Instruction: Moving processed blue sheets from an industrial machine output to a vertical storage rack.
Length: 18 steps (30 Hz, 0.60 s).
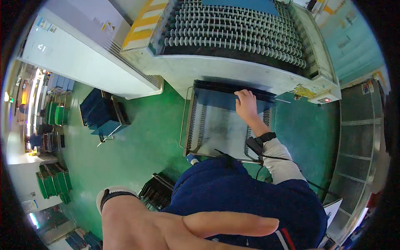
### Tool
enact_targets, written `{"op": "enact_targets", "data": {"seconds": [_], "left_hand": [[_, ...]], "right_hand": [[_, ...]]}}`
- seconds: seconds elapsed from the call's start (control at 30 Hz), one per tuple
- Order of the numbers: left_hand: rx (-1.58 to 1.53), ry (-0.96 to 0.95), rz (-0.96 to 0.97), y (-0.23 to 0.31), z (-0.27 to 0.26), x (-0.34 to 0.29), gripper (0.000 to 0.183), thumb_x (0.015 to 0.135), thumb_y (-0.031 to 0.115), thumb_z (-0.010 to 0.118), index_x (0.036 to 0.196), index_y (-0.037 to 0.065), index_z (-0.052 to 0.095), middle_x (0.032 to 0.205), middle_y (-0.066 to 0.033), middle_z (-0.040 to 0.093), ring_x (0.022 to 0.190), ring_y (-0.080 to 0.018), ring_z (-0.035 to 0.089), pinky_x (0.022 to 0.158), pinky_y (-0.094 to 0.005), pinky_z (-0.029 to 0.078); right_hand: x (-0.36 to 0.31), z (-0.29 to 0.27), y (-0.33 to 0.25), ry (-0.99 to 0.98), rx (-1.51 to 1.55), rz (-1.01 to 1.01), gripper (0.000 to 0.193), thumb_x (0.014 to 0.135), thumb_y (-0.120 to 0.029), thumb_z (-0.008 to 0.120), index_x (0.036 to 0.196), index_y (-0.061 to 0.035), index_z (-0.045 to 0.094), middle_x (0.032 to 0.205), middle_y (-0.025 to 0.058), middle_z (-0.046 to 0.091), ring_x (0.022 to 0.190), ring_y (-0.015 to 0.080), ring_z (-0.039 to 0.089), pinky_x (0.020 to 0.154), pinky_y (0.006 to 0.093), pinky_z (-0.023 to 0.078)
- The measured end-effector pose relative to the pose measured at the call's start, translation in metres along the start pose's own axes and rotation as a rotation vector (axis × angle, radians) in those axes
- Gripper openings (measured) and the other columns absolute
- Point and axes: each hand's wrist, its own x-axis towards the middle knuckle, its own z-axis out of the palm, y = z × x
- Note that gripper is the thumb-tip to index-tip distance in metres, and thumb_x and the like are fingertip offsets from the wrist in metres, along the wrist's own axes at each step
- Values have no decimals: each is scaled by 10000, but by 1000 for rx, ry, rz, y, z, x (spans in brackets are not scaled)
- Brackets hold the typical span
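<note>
Head view: two hands (246,103) (160,227), one rack (216,131) holding panels (214,100).

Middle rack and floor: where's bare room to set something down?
Bare floor lies between the left-hand panel stack and the rack, and between the rack and the grey structure at right. The rack's near part, this side of the blue panels, also looks open. Crowded: its far end, with those panels and the right hand.

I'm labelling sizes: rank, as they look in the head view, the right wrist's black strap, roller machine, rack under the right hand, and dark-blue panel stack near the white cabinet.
1. Roller machine
2. Rack under the right hand
3. Dark-blue panel stack
4. Black strap
</note>
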Motion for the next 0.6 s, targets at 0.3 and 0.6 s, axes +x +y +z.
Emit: {"op": "enact_targets", "data": {"seconds": [0.3, 0.6], "left_hand": [[37, 41, 20, -2, 6, 5, 294, 901, 332, 496, 1056, 109, 608, 827, -20, 559, 873, -209, 508, 741, -350, 435], [106, 120, 9, 5, 7, 6, 305, 904, 341, 492, 1068, 113, 609, 831, -17, 557, 882, -208, 505, 749, -353, 434]], "right_hand": [[-4, 1, 5, -22, -24, -17, 225, 714, -65, 619, 932, -96, 572, 930, 80, 537, 935, 284, 505, 766, 419, 403], [0, 23, 15, -205, 23, 49, 93, 764, -118, 593, 812, -73, 527, 760, 133, 571, 770, 349, 563, 642, 462, 429]]}}
